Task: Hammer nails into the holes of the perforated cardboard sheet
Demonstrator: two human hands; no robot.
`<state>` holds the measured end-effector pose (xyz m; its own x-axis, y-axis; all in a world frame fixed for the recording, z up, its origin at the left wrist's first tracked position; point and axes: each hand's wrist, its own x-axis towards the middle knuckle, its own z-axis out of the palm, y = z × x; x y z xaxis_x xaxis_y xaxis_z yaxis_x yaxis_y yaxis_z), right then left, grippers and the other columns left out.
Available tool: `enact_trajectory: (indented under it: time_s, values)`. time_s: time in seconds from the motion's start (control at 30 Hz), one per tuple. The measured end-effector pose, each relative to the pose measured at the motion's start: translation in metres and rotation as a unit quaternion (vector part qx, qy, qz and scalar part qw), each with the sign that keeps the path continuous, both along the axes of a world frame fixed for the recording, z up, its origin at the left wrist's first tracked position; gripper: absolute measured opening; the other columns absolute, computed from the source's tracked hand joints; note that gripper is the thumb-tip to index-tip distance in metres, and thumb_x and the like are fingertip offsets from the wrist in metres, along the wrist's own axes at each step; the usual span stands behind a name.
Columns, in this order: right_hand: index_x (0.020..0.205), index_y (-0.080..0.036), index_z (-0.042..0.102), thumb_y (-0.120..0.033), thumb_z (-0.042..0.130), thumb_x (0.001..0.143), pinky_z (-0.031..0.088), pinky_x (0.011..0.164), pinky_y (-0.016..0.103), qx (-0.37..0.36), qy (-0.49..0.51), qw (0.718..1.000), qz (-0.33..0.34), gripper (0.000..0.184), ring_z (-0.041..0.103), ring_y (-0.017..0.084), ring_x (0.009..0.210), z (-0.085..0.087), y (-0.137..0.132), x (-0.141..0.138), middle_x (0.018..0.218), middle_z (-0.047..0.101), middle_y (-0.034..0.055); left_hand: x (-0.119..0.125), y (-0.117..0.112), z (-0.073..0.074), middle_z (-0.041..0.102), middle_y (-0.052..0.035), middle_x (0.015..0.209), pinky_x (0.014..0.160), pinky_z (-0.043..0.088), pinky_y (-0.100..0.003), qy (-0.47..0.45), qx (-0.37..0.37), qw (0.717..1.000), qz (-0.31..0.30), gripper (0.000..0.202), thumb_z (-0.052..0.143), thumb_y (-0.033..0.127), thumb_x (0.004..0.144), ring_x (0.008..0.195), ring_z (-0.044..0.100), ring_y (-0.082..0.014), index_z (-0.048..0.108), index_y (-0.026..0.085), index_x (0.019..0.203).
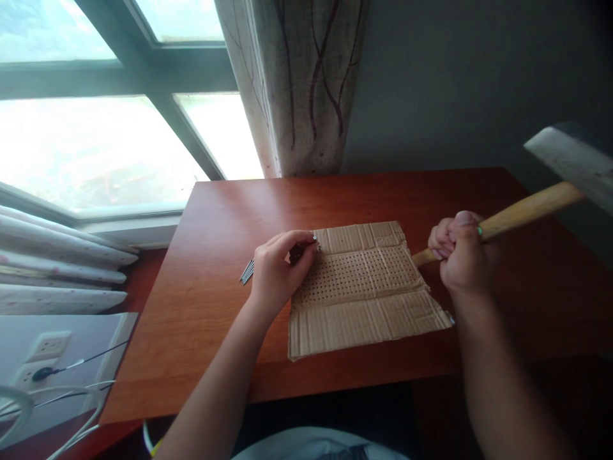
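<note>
A sheet of brown cardboard (364,313), creased and dotted with rows of small holes across its middle, lies flat on the wooden table. At its far left corner my left hand (282,265) pinches a nail (315,237) between thumb and fingers; only its small shiny end shows. Beside that hand several loose metal nails (247,272) lie together on the tabletop. My right hand (462,246) is wrapped round the wooden handle of a hammer (531,207), raised to the right of the cardboard. The hammer's metal head is cut off by the frame edge.
The reddish-brown table (191,332) stands by a bright window (96,147) with a patterned curtain (306,83) and a grey wall (445,89) behind. At lower left are a wall socket (50,345) with a black plug and white cables (90,409).
</note>
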<state>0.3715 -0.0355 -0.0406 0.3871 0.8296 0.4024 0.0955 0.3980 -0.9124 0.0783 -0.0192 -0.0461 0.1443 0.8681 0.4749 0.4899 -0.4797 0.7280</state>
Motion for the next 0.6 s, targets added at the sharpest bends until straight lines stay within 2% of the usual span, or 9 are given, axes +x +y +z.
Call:
enact_trajectory:
  time_s: [0.13, 0.27, 0.37, 0.47, 0.6]
  values:
    - [0.061, -0.024, 0.041, -0.049, 0.066, 0.095, 0.02, 0.037, 0.027, -0.077, -0.032, 0.996, 0.028, 0.049, 0.032, 0.009, 0.039, 0.011, -0.004, 0.004, 0.049, 0.034, -0.0072, 0.0, -0.001, 0.0, 0.075, -0.0017, 0.081, 0.066, 0.052, -0.026, -0.006, -0.009, 1.0, 0.006, 0.005, 0.069, 0.023, 0.086, 0.065, 0.063, -0.0123, 0.072, 0.02, 0.089]
    - [0.071, -0.024, 0.047, -0.053, 0.066, 0.095, 0.025, 0.037, 0.026, -0.156, -0.138, 0.976, 0.063, 0.042, 0.036, 0.009, 0.043, 0.033, -0.016, 0.003, 0.055, 0.043, -0.006, 0.0, -0.001, 0.001, 0.074, -0.0018, 0.079, 0.065, 0.052, -0.026, -0.007, -0.011, 1.0, 0.001, 0.005, 0.068, 0.023, 0.087, 0.064, 0.063, -0.0128, 0.072, 0.02, 0.089]
    - [0.079, -0.025, 0.054, -0.056, 0.058, 0.099, 0.033, 0.042, 0.027, -0.187, -0.274, 0.938, 0.097, 0.037, 0.042, 0.011, 0.045, 0.053, -0.025, -0.004, 0.056, 0.047, -0.0051, 0.0, -0.001, 0.001, 0.075, -0.0021, 0.08, 0.067, 0.053, -0.027, 0.001, -0.008, 1.0, 0.001, 0.006, 0.068, 0.024, 0.087, 0.066, 0.064, -0.0139, 0.072, 0.021, 0.09]
    - [0.076, -0.024, 0.055, -0.054, 0.057, 0.1, 0.032, 0.043, 0.028, -0.157, -0.41, 0.893, 0.102, 0.038, 0.044, 0.012, 0.044, 0.072, -0.029, -0.015, 0.053, 0.046, -0.0052, 0.0, -0.001, 0.0, 0.076, -0.0025, 0.083, 0.069, 0.054, -0.028, 0.009, -0.007, 1.0, 0.005, 0.006, 0.068, 0.024, 0.087, 0.07, 0.067, -0.0152, 0.072, 0.022, 0.09]
    - [0.081, -0.024, 0.06, -0.051, 0.054, 0.102, 0.034, 0.046, 0.028, -0.128, -0.49, 0.849, 0.151, 0.034, 0.05, 0.013, 0.047, 0.088, -0.03, -0.03, 0.057, 0.053, -0.004, 0.0, 0.0, 0.0, 0.076, -0.0023, 0.083, 0.069, 0.053, -0.029, 0.014, -0.004, 1.0, 0.0, 0.005, 0.067, 0.023, 0.087, 0.071, 0.068, -0.0156, 0.071, 0.022, 0.089]
